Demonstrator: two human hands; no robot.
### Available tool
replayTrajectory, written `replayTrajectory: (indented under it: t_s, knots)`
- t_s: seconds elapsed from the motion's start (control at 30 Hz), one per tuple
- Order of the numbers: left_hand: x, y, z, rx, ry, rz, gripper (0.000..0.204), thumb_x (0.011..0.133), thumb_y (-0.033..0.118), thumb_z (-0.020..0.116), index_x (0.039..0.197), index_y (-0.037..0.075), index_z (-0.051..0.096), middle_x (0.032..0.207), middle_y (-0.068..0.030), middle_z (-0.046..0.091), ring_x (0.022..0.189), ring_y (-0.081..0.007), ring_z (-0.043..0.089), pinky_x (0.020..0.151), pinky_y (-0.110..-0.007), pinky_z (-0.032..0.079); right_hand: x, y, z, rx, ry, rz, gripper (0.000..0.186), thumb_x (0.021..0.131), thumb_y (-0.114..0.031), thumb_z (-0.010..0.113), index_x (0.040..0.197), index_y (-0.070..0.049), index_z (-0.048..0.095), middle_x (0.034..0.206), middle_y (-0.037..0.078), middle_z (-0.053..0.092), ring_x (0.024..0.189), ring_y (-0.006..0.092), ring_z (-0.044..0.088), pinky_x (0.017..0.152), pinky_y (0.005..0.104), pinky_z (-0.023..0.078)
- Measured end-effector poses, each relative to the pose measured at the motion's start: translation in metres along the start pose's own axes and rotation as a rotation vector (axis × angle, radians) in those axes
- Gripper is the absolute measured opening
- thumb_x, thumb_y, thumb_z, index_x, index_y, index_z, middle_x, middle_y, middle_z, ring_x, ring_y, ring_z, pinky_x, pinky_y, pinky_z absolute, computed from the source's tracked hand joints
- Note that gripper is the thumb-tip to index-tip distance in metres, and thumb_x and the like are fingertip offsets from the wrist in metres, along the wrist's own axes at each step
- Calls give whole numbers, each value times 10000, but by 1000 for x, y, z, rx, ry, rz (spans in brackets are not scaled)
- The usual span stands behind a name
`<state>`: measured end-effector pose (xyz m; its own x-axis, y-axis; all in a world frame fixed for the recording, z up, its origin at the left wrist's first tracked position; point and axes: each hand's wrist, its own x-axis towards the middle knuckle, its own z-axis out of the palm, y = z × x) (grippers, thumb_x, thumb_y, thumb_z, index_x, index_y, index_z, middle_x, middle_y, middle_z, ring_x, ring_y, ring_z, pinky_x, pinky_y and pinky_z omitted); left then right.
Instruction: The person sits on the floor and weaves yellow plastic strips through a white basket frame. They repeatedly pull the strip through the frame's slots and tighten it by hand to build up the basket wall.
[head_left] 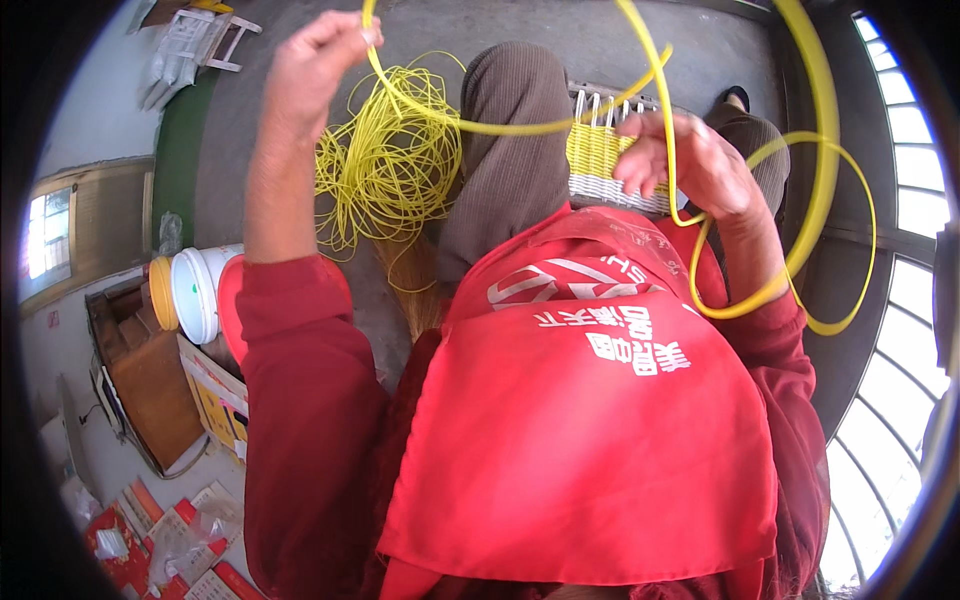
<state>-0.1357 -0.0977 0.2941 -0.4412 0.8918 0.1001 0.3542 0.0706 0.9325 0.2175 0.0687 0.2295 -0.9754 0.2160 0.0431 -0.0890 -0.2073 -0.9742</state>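
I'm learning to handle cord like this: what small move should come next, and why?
Perhaps slip the loose yellow loop clear of the right forearm: it crosses there, while the left hand pinches the yellow strand up high, and pulling now might snag it.

The yellow cord (pixel 826 140) is cut off at the far edge and blurred on the right. The right hand (pixel 705 165) partly hides the woven panel (pixel 600 150).

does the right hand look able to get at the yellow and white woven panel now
Probably yes: the right hand, loosely open, overlaps the woven panel in this view, though a yellow strand crosses the hand.
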Motion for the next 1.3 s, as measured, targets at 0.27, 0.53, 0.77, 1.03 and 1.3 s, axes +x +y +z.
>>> replayTrajectory:
  t_s: [0.27,0.53,0.77,1.03,1.3]
  knots:
    - [48,36,53,-221,116,-13,151,852,175,640,907,36,618,757,-64,635,603,-155,618,562,-260,487,-64,-42,-18,-6,-220,370,715,745,-479,719,1167,68,537,844,100,667,735,155,629,665,252,486]
    - [93,12,124,-377,56,-26,94,841,132,638,850,39,638,743,-60,640,640,-152,631,594,-266,516,-235,-65,-141,-516,1117,470,215,912,-173,496,1029,-45,622,591,-49,458,416,33,349,408,167,277]
    - [79,-15,172,-499,-217,-147,174,876,192,636,914,22,639,686,-55,619,543,-107,565,505,-256,463,-519,-10,-232,-1141,1578,1291,329,804,-299,604,959,-11,641,854,161,604,844,283,594,778,404,463]
    - [23,38,253,-318,-678,-247,191,854,159,639,938,-12,651,626,-18,580,433,-56,457,404,-193,368,-202,-75,-61,-1552,1376,299,425,872,-240,609,1262,-92,531,1245,154,547,1158,288,520,953,370,425]
    - [-4,33,237,-165,-921,-303,192,850,156,648,932,-18,651,643,-29,585,444,-51,457,425,-196,369,-107,-2,-28,-675,403,195,193,873,-147,618,986,9,632,687,47,601,594,127,541,560,253,453]
